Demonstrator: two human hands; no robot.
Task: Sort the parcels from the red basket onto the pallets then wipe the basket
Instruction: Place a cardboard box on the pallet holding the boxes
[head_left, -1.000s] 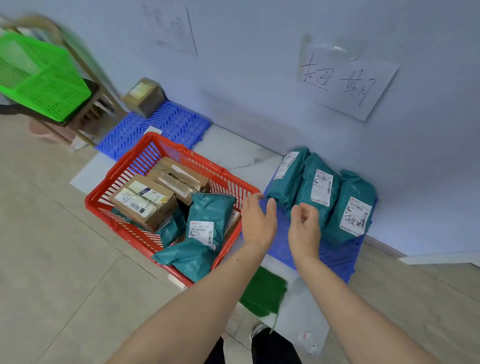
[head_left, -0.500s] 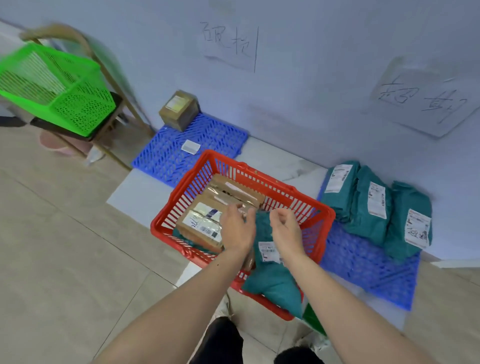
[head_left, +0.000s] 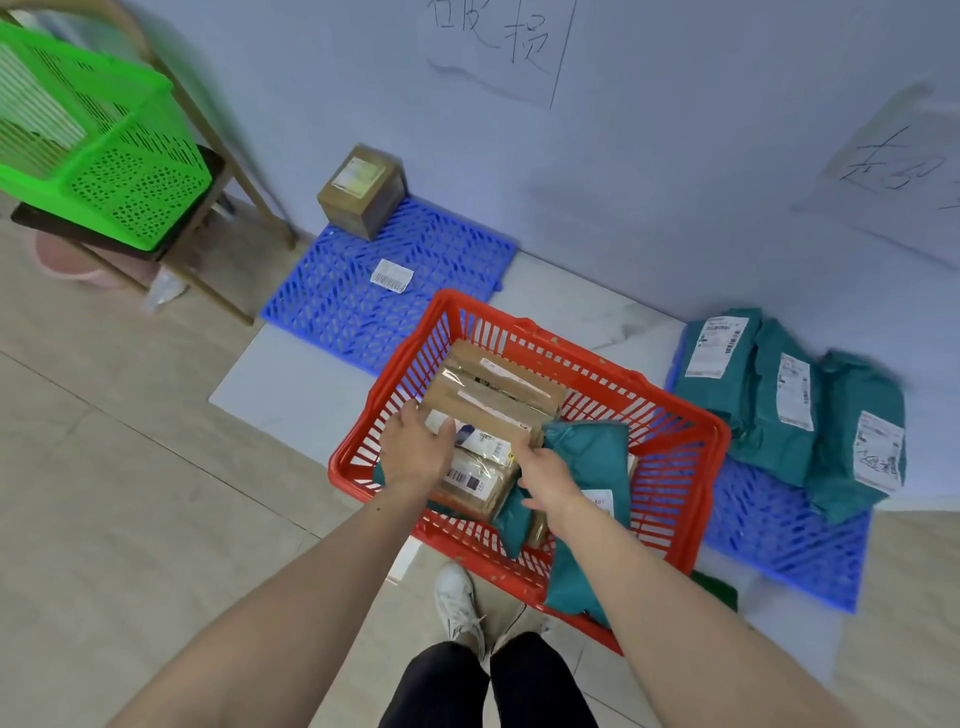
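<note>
Head view: you look down into the red basket (head_left: 670, 415) on the floor, with both your forearms reaching into it.
Left hand: your left hand (head_left: 415, 452) lies on the near cardboard box (head_left: 478, 467), fingers fairly straight and slightly spread over its left end; a firm grip cannot be told.
Right hand: your right hand (head_left: 545, 475) is at the right end of that same box, fingers bent down against it, beside the teal mailer bag (head_left: 587, 483); how tightly it grips is hidden.
Basket contents: two more cardboard boxes (head_left: 498, 384) lie behind the near one, and the teal mailer bag droops over the front rim.
Right pallet: the blue pallet on the right (head_left: 779, 535) carries three teal parcels (head_left: 789, 395) leaning at the wall.
Left pallet: the blue pallet on the left (head_left: 363, 306) holds one brown box (head_left: 361, 192) at its far corner and a loose white label (head_left: 392, 275).
Surroundings: a green basket (head_left: 104, 150) sits on a chair at upper left; your white shoe (head_left: 457, 603) is just before the red basket.
</note>
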